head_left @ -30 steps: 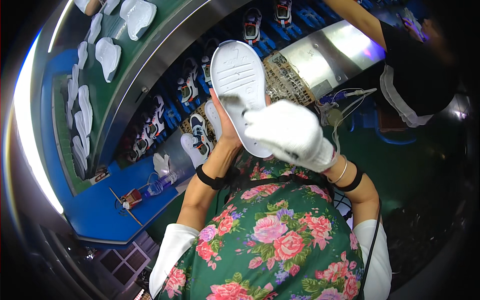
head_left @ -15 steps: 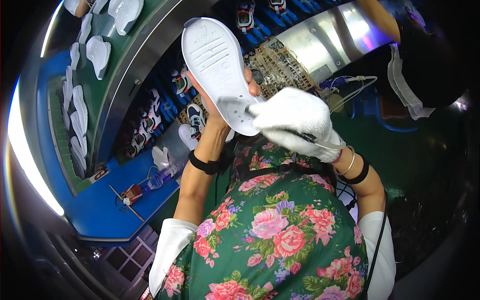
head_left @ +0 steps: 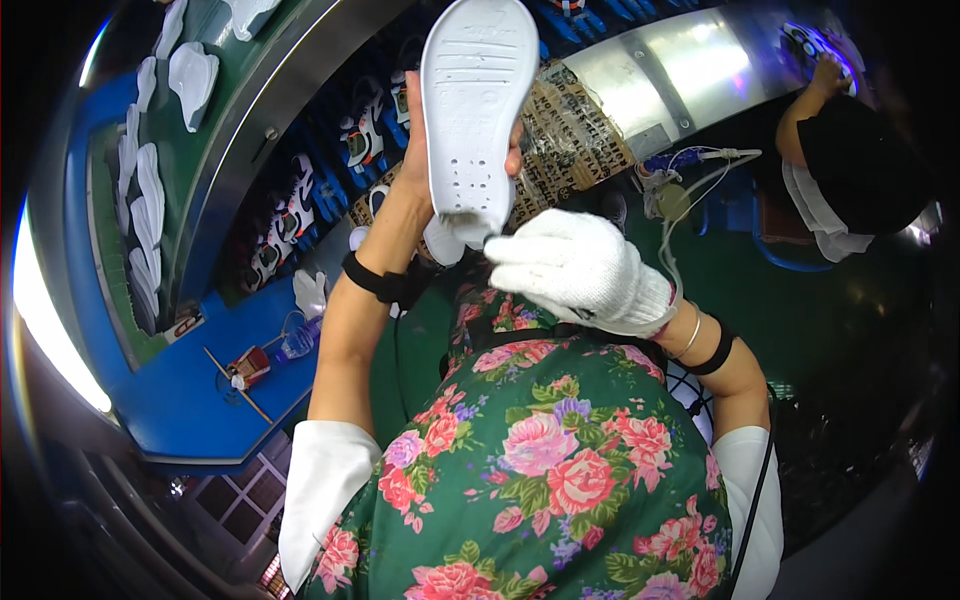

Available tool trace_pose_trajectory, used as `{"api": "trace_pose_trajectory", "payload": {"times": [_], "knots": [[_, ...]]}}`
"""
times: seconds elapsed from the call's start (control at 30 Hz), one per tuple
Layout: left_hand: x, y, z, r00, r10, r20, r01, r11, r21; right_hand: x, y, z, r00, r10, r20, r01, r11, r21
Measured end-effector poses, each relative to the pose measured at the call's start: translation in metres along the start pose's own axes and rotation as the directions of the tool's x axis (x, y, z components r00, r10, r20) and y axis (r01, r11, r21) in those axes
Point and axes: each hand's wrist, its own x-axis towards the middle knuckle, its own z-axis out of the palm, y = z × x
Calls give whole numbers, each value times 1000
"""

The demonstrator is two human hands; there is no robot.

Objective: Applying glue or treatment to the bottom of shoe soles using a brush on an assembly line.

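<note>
At the upper left of the frame, moulded white shoe pieces [head_left: 193, 85] lie on a green surface; at the lower left stands a flat blue tabletop [head_left: 180, 420]. Right of these, white, black and orange shoes [head_left: 365, 135] sit in a row. The bare left hand [head_left: 414, 165] grips a long white shoe sole [head_left: 480, 110] upright at top centre, fingers showing at both long edges. At its lower end, blurred grey brush bristles [head_left: 461, 219] touch it; the white-gloved right hand [head_left: 585, 270], mid-frame, is closed around the mostly hidden brush. At the upper right, a co-worker's bare hand [head_left: 828, 76] reaches toward a shoe.
</note>
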Motion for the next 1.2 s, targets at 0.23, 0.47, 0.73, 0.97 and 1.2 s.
{"api": "trace_pose_trajectory", "payload": {"times": [0.23,0.47,0.73,0.97,1.2], "knots": [[1,6,-19,978,-205,42,203,978,55,8,13,-11,998,48,41,-50,998,42],[-8,-32,-13,995,-21,-93,-2,970,-244,6,6,-36,692,713,-115,-519,601,608],[-26,-75,2,960,-8,-279,14,1000,19,20,22,-54,891,424,-163,-429,903,5],[-34,-68,13,981,192,20,-128,722,-680,17,-1,-48,911,370,-181,-379,925,-21],[-41,-65,35,981,181,69,-104,792,-602,28,1,-49,906,280,-317,-288,957,20]]}}
